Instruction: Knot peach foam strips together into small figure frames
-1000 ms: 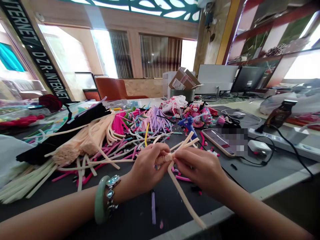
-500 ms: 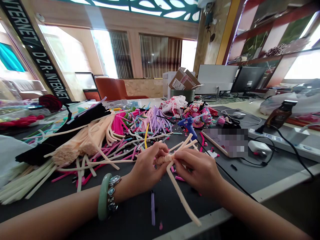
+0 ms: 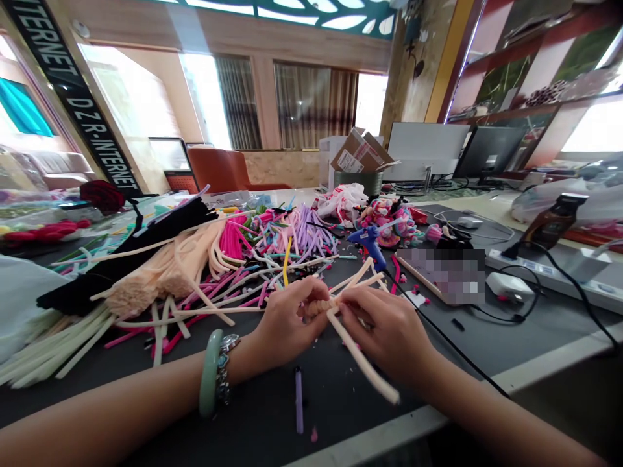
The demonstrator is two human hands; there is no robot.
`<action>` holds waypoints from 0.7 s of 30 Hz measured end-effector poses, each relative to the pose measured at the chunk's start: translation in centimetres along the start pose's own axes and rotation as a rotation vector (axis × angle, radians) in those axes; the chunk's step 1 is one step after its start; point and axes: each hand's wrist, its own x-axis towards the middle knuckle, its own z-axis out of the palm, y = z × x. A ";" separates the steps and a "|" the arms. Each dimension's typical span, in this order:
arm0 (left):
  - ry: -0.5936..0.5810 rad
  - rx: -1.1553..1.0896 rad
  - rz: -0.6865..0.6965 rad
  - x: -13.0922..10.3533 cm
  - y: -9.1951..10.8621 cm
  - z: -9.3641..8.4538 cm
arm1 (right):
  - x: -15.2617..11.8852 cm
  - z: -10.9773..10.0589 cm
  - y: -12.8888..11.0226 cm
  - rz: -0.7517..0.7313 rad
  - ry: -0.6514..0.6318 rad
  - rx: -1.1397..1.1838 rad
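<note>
Over the front of the dark table, my left hand (image 3: 294,318) is closed around a coiled bundle of cream pipe cleaners (image 3: 317,308). My right hand (image 3: 387,324) pinches the same bundle at its right end, its fingertips close to those of the left. Several straight ends fan out up and to the right above the fingers. One long loose pipe cleaner (image 3: 365,363) hangs from the bundle toward the table's front edge. The fingers partly hide the coil. A short purple pipe cleaner (image 3: 298,402) lies on the table below my hands.
Left of my hands lie thick peach pipe cleaner bundles (image 3: 146,285) and a black bundle (image 3: 131,243). Lilac stems (image 3: 311,230) are heaped behind. A blue glue gun (image 3: 370,246) stands beyond my right hand, near a phone (image 3: 433,275) and a power strip (image 3: 549,279).
The long loose pipe cleaner has swung upward and slightly right at its free end. Both hands keep hold of the bundle in nearly the same place.
</note>
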 end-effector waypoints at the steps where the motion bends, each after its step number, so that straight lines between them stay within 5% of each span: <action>1: 0.015 0.015 0.001 0.0 -0.2 0.0 | 0.0 0.0 0.1 0.029 -0.035 -0.011; 6: 0.080 0.095 0.039 0.3 -0.7 0.0 | 0.1 0.1 0.2 0.144 -0.136 -0.006; 14: 0.103 0.158 0.395 0.8 -0.3 -0.2 | 0.5 0.0 0.2 0.314 -0.154 0.402; 21: 0.047 0.235 0.252 0.3 0.2 -0.1 | 0.9 -0.2 0.3 0.474 -0.209 0.587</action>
